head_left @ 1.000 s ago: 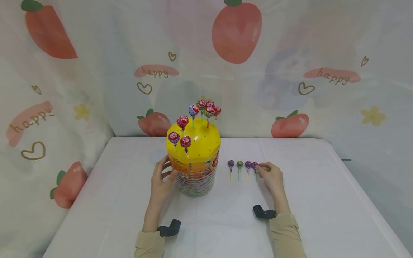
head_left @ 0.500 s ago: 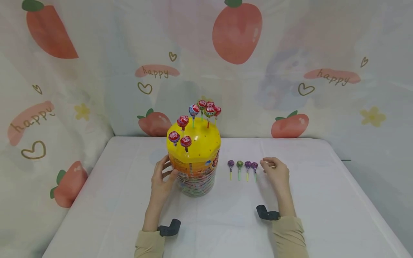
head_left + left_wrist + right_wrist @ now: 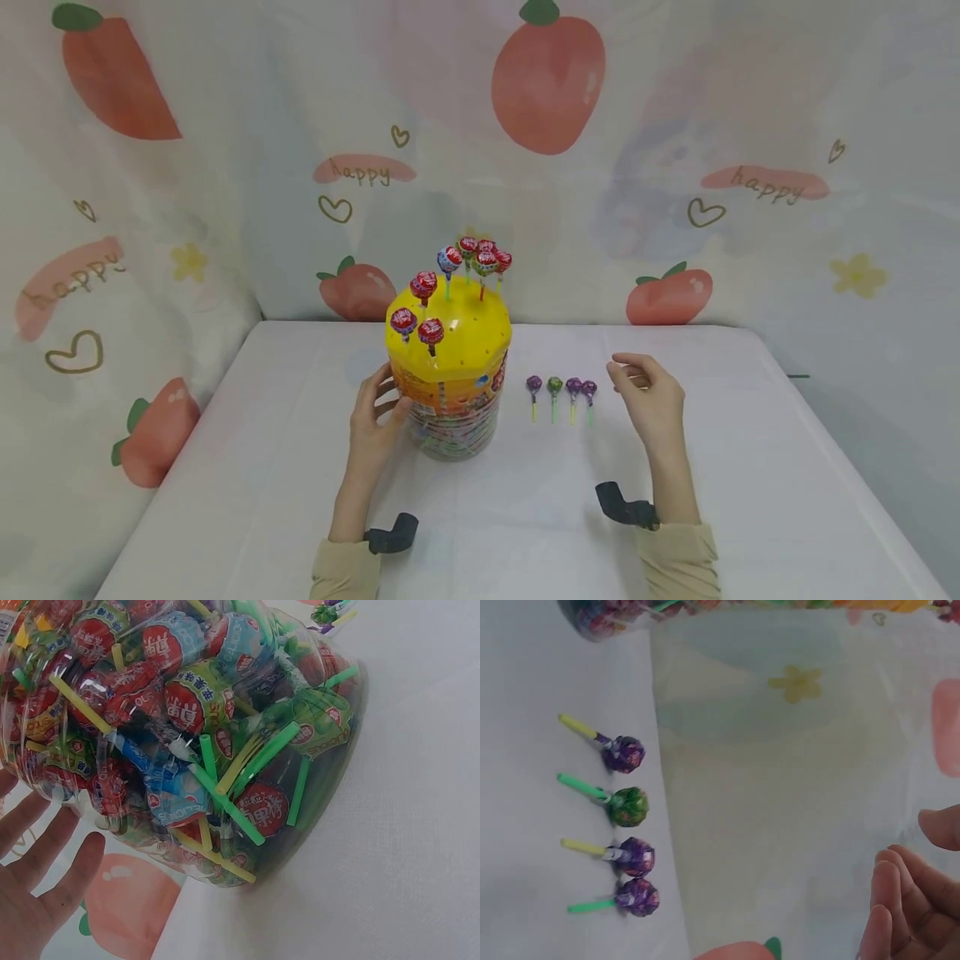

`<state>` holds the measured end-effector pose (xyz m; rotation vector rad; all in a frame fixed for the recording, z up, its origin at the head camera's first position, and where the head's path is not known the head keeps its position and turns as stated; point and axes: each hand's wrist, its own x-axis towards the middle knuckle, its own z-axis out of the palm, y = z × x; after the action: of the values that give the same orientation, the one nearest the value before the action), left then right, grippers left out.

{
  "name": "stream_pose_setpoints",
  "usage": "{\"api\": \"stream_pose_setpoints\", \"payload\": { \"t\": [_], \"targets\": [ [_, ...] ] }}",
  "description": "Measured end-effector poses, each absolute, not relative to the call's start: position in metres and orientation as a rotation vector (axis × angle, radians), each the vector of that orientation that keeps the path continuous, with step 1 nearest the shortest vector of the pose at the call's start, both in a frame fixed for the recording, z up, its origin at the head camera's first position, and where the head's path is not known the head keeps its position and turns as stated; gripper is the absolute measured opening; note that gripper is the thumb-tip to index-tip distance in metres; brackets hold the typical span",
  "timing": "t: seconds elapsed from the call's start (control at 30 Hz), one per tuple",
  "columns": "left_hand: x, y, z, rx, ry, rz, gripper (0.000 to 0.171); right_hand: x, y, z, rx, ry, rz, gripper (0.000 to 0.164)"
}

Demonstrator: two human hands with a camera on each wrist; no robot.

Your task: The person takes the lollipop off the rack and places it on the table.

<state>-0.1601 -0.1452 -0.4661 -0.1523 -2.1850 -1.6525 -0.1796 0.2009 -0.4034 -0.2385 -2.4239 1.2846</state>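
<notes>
Four lollipops (image 3: 554, 384) lay in a row on the counter (image 3: 525, 517), between the jar (image 3: 453, 435) and the right edge; that row looked finished, though more could be left. Eight others stood in the yellow lid (image 3: 474, 327), and wrapped candies (image 3: 199, 701) crowded inside. The left hand's (image 3: 373, 423) wide-spread fingers rested at the jar's side; the right hand's (image 3: 652, 398), narrowly parted, held nothing.

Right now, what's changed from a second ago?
The right hand let go of the round purple-wrapped lollipop at the row's right end and drew away rightward. The left hand is still beside the yellow-lidded clear plastic jar; the other lollipops stayed put.
</notes>
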Motion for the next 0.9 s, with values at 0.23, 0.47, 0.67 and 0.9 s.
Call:
{"api": "stream_pose_setpoints", "payload": {
  "t": [0.23,0.47,0.67,0.9],
  "targets": [
    [-0.159,-0.145,-0.468,-0.135,-2.199,-1.657,0.059,-0.166,0.178,-0.385,-0.038,-2.267,1.261,0.021],
    [-0.160,-0.145,-0.466,-0.118,-2.206,-1.663,0.058,-0.160,0.143,-0.372,0.213,-2.128,1.315,0.020],
    [-0.160,-0.145,-0.466,-0.103,-2.215,-1.654,0.058,-0.154,0.115,-0.357,0.411,-2.043,1.304,0.025],
    [-0.159,-0.145,-0.465,-0.108,-2.219,-1.626,0.058,-0.150,0.094,-0.338,0.581,-1.972,1.333,0.029]
  ]
}}
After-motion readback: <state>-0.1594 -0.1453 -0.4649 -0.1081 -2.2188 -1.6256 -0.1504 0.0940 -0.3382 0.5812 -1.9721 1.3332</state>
